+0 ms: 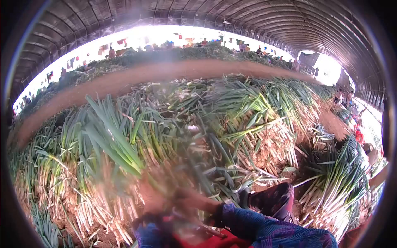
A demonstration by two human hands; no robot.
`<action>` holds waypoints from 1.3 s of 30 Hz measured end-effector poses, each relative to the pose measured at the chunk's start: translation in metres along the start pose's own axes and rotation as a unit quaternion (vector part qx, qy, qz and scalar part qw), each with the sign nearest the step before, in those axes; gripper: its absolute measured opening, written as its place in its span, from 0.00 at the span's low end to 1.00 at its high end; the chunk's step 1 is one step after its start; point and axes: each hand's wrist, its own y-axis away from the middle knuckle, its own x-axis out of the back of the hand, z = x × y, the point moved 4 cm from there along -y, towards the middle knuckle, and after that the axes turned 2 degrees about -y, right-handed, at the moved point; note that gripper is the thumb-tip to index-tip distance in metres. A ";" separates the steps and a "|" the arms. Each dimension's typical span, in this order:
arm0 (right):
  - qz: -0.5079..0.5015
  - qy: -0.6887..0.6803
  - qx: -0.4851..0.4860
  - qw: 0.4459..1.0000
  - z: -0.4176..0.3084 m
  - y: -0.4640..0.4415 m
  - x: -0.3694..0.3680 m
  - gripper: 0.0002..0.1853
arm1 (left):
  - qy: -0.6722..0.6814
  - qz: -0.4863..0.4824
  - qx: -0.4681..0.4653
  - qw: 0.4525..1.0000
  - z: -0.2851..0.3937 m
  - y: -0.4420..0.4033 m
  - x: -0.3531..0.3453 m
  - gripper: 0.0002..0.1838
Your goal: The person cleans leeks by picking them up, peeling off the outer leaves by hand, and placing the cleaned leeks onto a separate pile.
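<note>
Long green onions with broad leaves (118,142) rise from my left hand (151,196), which is closed around their lower part just above my lap. My right hand (188,200) is close beside it at the lower middle, smeared by motion, so its fingers cannot be made out. Piled green onions with pale stalks (76,198) lie to the left of my hands. Another heap of onions (264,140) lies beyond them to the right. The lower ends of the held onions are blurred.
More onions (337,190) lie at the right beside my patterned knee (275,200). A brown dirt path (165,72) curves behind the heaps. Several people are far off, and others (345,97) are at the right under the arched roof (331,29).
</note>
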 end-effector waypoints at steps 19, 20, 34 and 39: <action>0.051 -0.081 0.020 0.995 0.017 0.013 -0.021 0.16 | 0.411 0.053 0.212 0.885 -0.011 0.005 -0.004 0.14; 0.052 -0.049 0.021 0.997 0.027 0.013 -0.023 0.16 | 0.396 0.053 0.207 0.893 -0.012 0.006 -0.005 0.14; 0.024 0.336 -0.018 0.941 0.025 0.000 -0.025 0.17 | 0.205 0.132 0.191 0.951 -0.049 0.008 -0.013 0.30; 0.017 0.139 0.008 0.990 0.035 -0.001 -0.016 0.20 | 0.148 0.145 0.163 0.965 -0.040 0.007 -0.010 0.32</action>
